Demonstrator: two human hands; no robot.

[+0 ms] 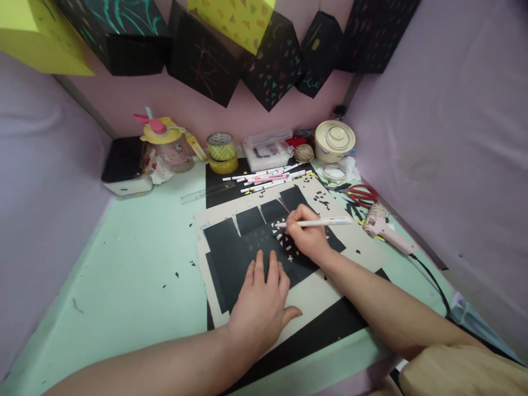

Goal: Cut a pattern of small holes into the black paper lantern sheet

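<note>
My right hand is closed around a slim white pen-like tool. Its tip meets the black paper beside a cluster of small cut-out shapes; whether it is a blade or a nib is too small to tell. Left of the cut-outs, faint drawn shapes mark the same paper. With fingers stretched out, my left hand lies flat on the paper's near part. The paper has several flaps along its far side and rests on a grey-white board.
Several white markers and a clear ruler lie beyond the board. At right are red-handled scissors and a corded pink glue gun. Tape rolls, a drinking cup and a lidded cream bowl stand behind. Black scraps lie scattered.
</note>
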